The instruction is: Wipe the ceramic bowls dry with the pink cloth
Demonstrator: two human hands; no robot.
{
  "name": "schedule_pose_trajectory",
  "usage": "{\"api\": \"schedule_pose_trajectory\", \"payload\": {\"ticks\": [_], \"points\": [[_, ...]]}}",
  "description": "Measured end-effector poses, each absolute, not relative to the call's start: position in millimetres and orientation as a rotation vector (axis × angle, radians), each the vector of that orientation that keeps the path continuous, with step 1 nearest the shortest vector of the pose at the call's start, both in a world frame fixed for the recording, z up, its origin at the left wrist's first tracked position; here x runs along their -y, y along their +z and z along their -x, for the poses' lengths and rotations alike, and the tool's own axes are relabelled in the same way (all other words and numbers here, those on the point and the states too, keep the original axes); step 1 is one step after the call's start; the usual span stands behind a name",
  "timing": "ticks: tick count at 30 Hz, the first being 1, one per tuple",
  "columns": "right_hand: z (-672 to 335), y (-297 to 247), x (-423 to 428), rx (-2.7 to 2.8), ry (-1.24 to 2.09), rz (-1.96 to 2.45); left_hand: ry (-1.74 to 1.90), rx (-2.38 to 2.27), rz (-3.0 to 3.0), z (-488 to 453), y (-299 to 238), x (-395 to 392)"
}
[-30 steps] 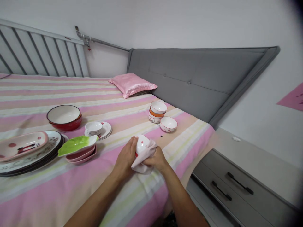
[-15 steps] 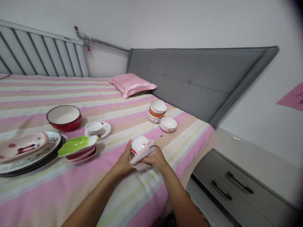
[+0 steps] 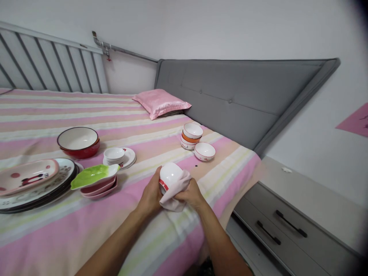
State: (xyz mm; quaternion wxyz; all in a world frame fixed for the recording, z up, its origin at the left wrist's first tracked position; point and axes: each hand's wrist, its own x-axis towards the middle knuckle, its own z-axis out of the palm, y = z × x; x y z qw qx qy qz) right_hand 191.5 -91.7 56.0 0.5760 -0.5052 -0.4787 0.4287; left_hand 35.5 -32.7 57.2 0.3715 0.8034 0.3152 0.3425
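Note:
A white bowl (image 3: pixel 170 173) with a red band at its rim is tilted on its side above the bed's near edge. My left hand (image 3: pixel 151 193) grips it from the left, fingers closed on its edge. A pale pink cloth (image 3: pixel 176 194) lies against the bowl's right side, bunched in my right hand (image 3: pixel 190 193). Beyond my hands stands a stack of bowls (image 3: pixel 192 132), white with an orange one between. Touching that stack on the right is a single white bowl (image 3: pixel 205 151) with a red rim.
On the striped bedspread (image 3: pixel 138 134), to the left, sit red bowls (image 3: pixel 83 152), small white dishes (image 3: pixel 114 154), a green leaf-shaped dish (image 3: pixel 93 176) on pink ones, and stacked plates (image 3: pixel 64 170). A pink pillow (image 3: pixel 161 102) lies by the grey headboard (image 3: pixel 230 84). A drawer cabinet (image 3: pixel 287 222) stands right.
The bowl in my hands has turned slightly, so its red band shows more and the small red mark on its side no longer shows. The cloth has shifted a little with it.

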Motion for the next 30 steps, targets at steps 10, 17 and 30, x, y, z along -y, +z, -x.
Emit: {"api": "schedule_pose_trajectory", "payload": {"ticks": [10,17,30], "points": [[-189.5,56.1,91.2,1.164,0.954,1.176,0.938,-0.765,-2.663,-31.1,57.9,25.1],[-188.5,54.8,92.4,1.044,1.009,1.146,0.881,-0.645,-2.781,-32.3,54.5,25.6],[-187.5,57.3,93.3,1.024,1.118,1.125,0.712,-0.659,-1.821,-36.0,38.7,23.0]]}}
